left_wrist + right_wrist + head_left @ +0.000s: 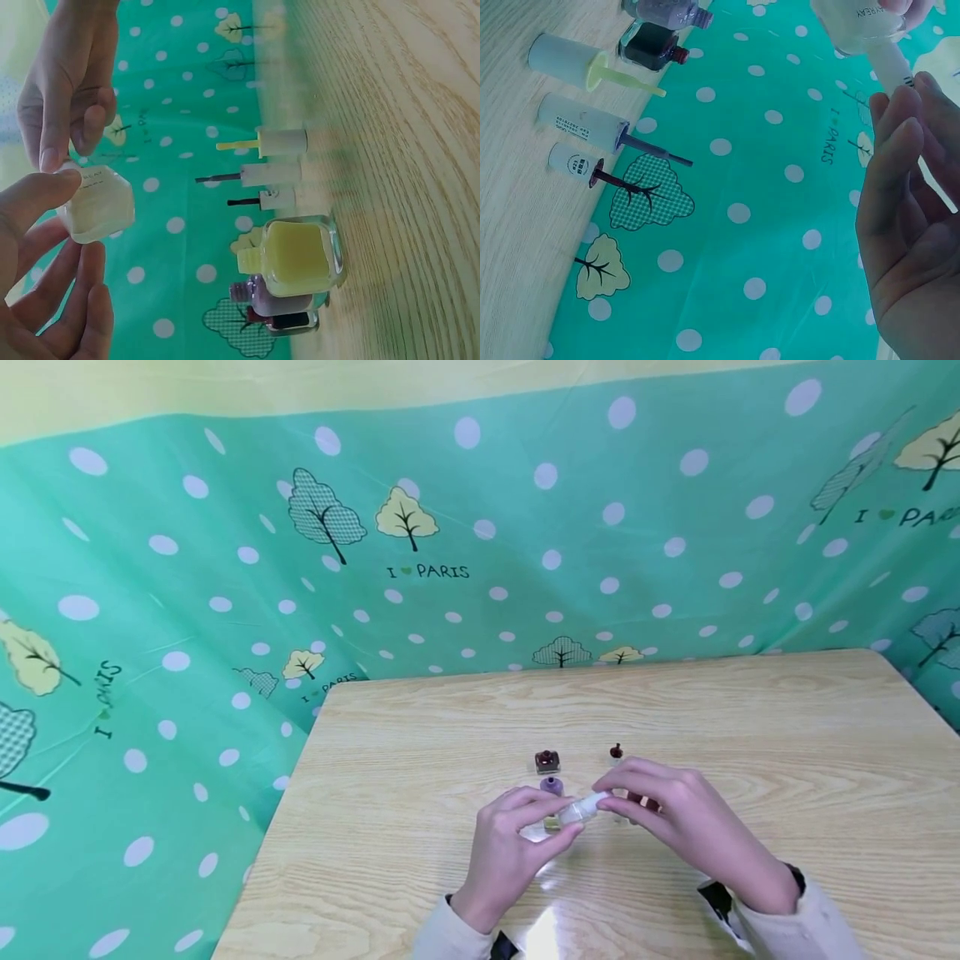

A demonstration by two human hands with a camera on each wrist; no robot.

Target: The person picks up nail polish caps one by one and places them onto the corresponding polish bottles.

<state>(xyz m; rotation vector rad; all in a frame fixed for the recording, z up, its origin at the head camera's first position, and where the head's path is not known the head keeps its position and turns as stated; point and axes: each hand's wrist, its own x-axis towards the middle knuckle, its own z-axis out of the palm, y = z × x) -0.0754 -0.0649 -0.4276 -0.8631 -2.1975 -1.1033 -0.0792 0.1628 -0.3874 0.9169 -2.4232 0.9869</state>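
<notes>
Above the table, my left hand (pixel 510 839) pinches a nail polish bottle (pixel 97 204) of clear or whitish polish by its glass body. From the other side, the fingertips of my right hand (pixel 675 806) grip its white cap (pixel 890 66), which sits on the bottle's neck. The bottle is tilted in the head view. Below the hands stand three uncapped bottles: a yellow one (pixel 298 257), a purple one (pixel 551 786) and a dark red one (pixel 547 762).
Three white caps stand on the table with brushes pointing up: a yellow-brush cap (pixel 566 60), a purple-brush cap (pixel 581 121) and a dark-red-brush cap (pixel 571 163). The wooden table (pixel 390 777) meets a green dotted curtain (pixel 420 627) behind and at the left.
</notes>
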